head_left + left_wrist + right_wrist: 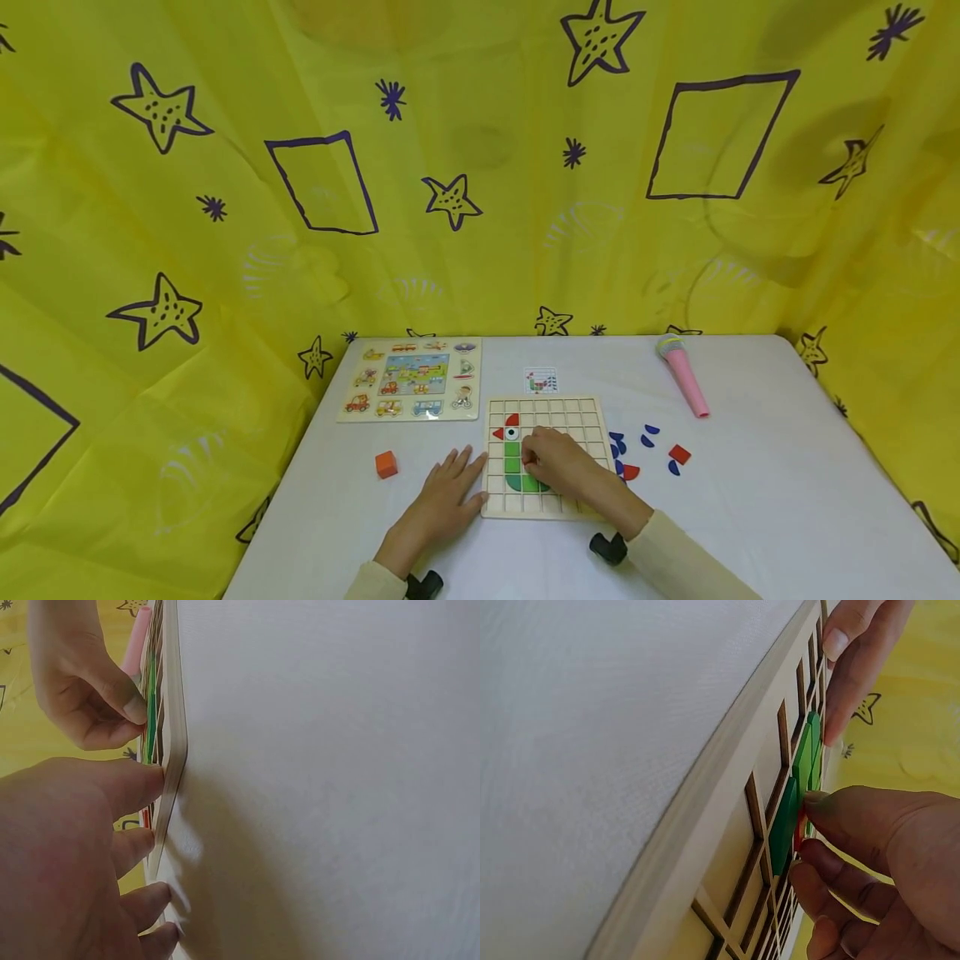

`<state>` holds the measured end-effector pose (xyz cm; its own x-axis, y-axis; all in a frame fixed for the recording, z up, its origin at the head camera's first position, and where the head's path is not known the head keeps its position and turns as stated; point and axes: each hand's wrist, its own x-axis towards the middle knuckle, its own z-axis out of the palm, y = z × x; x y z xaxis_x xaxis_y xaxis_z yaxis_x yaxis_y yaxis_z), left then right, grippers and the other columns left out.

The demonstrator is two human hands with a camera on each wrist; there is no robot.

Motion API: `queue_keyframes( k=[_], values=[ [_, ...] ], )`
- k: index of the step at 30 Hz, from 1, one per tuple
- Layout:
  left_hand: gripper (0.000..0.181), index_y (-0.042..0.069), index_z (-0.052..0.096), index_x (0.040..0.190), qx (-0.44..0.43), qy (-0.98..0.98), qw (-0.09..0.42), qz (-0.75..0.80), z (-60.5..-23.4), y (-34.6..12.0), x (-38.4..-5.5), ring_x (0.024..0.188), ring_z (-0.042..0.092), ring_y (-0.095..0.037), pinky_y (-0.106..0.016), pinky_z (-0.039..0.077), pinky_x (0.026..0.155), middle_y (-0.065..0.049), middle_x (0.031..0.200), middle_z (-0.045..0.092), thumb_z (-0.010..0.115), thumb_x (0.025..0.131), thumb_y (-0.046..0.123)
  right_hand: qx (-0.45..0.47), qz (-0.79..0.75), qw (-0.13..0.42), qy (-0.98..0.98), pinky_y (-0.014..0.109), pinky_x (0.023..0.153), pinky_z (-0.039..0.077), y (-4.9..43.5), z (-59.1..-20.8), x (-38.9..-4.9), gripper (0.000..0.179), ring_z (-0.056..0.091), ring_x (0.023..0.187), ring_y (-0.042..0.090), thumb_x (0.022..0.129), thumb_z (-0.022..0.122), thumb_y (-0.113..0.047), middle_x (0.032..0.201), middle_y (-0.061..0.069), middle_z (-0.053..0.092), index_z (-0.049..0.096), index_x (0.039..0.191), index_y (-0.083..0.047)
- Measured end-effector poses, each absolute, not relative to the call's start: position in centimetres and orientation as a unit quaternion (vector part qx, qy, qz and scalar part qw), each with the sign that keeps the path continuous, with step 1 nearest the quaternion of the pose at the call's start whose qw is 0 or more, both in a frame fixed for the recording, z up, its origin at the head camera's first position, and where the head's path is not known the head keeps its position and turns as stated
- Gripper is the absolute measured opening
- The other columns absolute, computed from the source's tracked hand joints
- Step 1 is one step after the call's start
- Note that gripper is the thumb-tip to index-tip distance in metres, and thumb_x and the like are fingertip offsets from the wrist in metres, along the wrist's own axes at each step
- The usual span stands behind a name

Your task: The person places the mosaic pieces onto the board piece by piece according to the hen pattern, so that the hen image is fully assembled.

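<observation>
A wooden grid board (585,500) lies on the table, with a bird-like figure of green, red and white pieces set in its cells. Green squares (512,450) form a column below a round eye piece (512,433). My right hand (562,462) is over the middle of the board, thumb and fingertips pinching a small red piece (800,829) beside a dark green piece (783,825). Fingers cover most of the red piece, so its shape is hidden. My left hand (446,496) lies at the board's left edge, fingers spread, with fingertips against the rim.
Right of the board lie several blue pieces (648,440), a red square (679,454) and a red rounded piece (631,472). A pattern card (541,380) sits behind the board. Around it are a vehicle puzzle (408,408), an orange cube (386,464) and a pink toy microphone (686,379).
</observation>
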<state>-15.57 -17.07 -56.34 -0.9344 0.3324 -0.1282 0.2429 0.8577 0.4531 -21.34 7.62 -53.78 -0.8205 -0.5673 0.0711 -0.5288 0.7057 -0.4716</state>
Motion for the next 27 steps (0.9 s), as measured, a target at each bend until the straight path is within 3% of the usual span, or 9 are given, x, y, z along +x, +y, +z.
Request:
queue_keyframes(
  k=[9, 20, 27],
  values=[
    [0.064, 0.024, 0.039, 0.165, 0.145, 0.959, 0.102, 0.222, -56.59, -17.08, -15.71, 0.162, 0.021, -0.037, -0.063, 0.020, 0.129, -0.009, 0.173, 0.031, 0.056, 0.107, 0.044, -0.290, -0.231, 0.044, 0.928, 0.031, 0.074, 0.050, 7.52, -53.26, -21.32, 0.011, 0.051, 0.079, 0.013, 0.093, 0.080, -0.012, 0.085, -0.007, 0.056, 0.071, 0.090, -0.016],
    [0.063, 0.023, 0.040, 0.164, 0.152, 0.958, 0.096, 0.225, -56.54, -17.13, -15.60, 0.161, 0.023, -0.040, -0.065, 0.021, 0.128, -0.012, 0.172, 0.033, 0.058, 0.106, 0.041, -0.279, -0.226, 0.045, 0.932, 0.037, 0.081, 0.054, 7.40, -53.40, -21.35, 0.010, 0.053, 0.082, 0.015, 0.091, 0.082, -0.013, 0.086, -0.005, 0.059, 0.072, 0.094, -0.013],
    [0.063, 0.023, 0.040, 0.164, 0.152, 0.958, 0.096, 0.222, -56.58, -17.14, -15.57, 0.161, 0.023, -0.040, -0.065, 0.021, 0.128, -0.012, 0.172, 0.033, 0.058, 0.106, 0.042, -0.273, -0.225, 0.055, 0.934, 0.032, 0.074, 0.053, 7.35, -53.18, -21.41, 0.011, 0.052, 0.078, 0.014, 0.092, 0.082, -0.014, 0.085, -0.004, 0.058, 0.071, 0.093, -0.013]
  ],
)
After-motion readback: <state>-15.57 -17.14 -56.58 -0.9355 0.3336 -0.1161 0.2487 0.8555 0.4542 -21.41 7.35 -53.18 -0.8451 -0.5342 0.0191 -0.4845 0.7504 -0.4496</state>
